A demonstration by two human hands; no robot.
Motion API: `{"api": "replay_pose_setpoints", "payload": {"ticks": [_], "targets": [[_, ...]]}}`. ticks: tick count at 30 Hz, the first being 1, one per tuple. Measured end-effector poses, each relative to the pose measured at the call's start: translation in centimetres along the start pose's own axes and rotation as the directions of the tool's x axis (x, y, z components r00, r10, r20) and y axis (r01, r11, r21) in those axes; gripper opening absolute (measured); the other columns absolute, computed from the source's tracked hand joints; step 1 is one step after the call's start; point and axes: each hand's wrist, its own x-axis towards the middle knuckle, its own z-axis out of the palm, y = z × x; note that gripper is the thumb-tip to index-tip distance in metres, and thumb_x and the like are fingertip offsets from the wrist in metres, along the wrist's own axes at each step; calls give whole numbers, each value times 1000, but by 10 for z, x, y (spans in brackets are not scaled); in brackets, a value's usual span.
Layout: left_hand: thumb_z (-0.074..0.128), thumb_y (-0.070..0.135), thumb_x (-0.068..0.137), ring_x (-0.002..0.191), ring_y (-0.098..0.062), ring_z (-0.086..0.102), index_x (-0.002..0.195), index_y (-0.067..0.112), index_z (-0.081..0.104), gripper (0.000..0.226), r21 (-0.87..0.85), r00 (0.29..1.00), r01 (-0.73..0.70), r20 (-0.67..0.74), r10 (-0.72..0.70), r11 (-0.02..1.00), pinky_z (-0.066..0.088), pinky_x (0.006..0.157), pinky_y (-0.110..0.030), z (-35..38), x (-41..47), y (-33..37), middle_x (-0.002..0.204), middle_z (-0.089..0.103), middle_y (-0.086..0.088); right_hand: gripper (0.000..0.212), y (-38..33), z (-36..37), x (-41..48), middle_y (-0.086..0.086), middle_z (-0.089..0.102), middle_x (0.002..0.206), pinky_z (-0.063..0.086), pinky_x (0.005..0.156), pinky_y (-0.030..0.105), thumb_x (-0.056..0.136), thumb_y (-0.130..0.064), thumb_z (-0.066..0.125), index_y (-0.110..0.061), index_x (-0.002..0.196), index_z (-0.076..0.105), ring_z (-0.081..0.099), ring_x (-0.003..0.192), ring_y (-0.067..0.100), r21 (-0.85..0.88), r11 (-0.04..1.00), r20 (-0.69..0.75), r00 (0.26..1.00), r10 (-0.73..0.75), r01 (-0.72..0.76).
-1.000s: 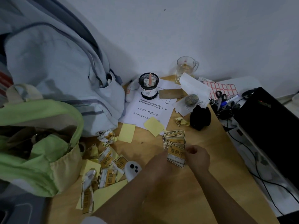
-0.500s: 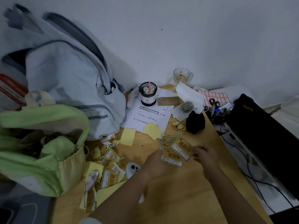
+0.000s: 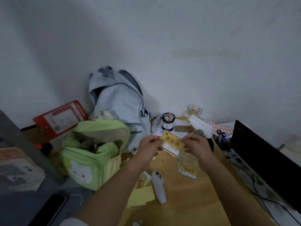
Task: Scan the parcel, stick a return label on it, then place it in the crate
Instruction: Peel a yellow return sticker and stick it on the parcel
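Nearest me, my left hand (image 3: 150,146) and right hand (image 3: 196,145) each pinch an end of one yellow return label (image 3: 172,143), held up above the wooden table (image 3: 203,201). It looks thin, light and floppy (likely sticky once peeled), so I'd keep hold at the edges and corners. More labels (image 3: 187,167) lie just below. Further back on the left, a red parcel (image 3: 61,118) leans near the wall, well apart from my hands.
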Motion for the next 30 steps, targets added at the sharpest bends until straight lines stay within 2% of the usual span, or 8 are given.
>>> {"api": "replay_pose_setpoints", "payload": {"ticks": [3, 6, 13, 19, 24, 26, 28, 30], "targets": [[59, 15, 90, 72, -16, 60, 78, 16, 62, 12, 12, 995, -96, 9, 96, 995, 43, 65, -28, -20, -32, 16, 78, 63, -5, 17, -28, 15, -34, 4, 67, 78, 49, 72, 34, 85, -7, 65, -13, 69, 63, 59, 70, 18, -17, 996, 19, 996, -86, 86], [60, 14, 89, 75, -17, 62, 81, 14, 63, 9, -38, 992, -123, -11, 123, 992, 46, 67, -27, -40, -64, 28, 88, 67, -8, 16, -50, 28, -66, 8, 70, 76, 50, 67, 32, 87, -9, 63, -14, 71, 66, 58, 62, 19, 1, 990, 31, 989, -144, 144], [61, 14, 88, 68, -14, 64, 78, 16, 66, 11, -270, 969, -197, 96, 230, 943, 47, 64, -26, -96, -130, 56, 79, 70, -3, 12, -88, 56, -139, 13, 75, 85, 49, 71, 32, 86, -8, 65, -11, 74, 68, 64, 73, 20, 60, 965, 109, 960, -259, 254], [52, 30, 92, 70, -15, 57, 87, 17, 66, 19, -349, 949, -182, 184, 257, 919, 40, 63, -27, -117, -162, 61, 81, 66, -3, 16, -101, 82, -184, 6, 73, 81, 46, 67, 27, 86, -9, 64, -14, 73, 70, 61, 76, 16, 23, 948, 93, 944, -318, 317], [49, 40, 87, 74, -24, 62, 82, 7, 72, 41, -601, 914, -59, 289, 286, 797, 45, 71, -33, -114, -184, 60, 81, 71, -12, 20, -107, 87, -203, -1, 73, 75, 44, 62, 18, 84, -5, 64, -16, 69, 72, 60, 68, 6, -88, 932, 137, 931, -340, 353], [50, 27, 87, 74, -23, 61, 84, 8, 70, 27, -535, 895, -110, 313, 317, 838, 46, 72, -31, -112, -191, 62, 81, 69, -11, 17, -113, 90, -208, -6, 71, 68, 41, 53, 8, 85, -3, 64, -11, 72, 71, 60, 55, -6, -101, 925, 217, 915, -340, 367], [51, 19, 85, 72, -18, 61, 82, 14, 69, 20, -399, 864, -236, 330, 379, 886, 48, 70, -28, -110, -199, 64, 78, 68, -6, 16, -118, 93, -209, -7, 70, 70, 40, 46, 3, 84, 0, 63, -8, 71, 69, 59, 52, -11, -106, 908, 255, 893, -370, 406], [52, 20, 77, 72, -14, 63, 79, 14, 65, 15, -303, 856, -315, 318, 407, 899, 52, 71, -24, -110, -202, 65, 76, 68, -3, 15, -125, 96, -207, -3, 69, 77, 43, 50, 3, 84, 1, 64, -7, 72, 70, 60, 55, -10, -113, 889, 281, 873, -399, 443]]}}
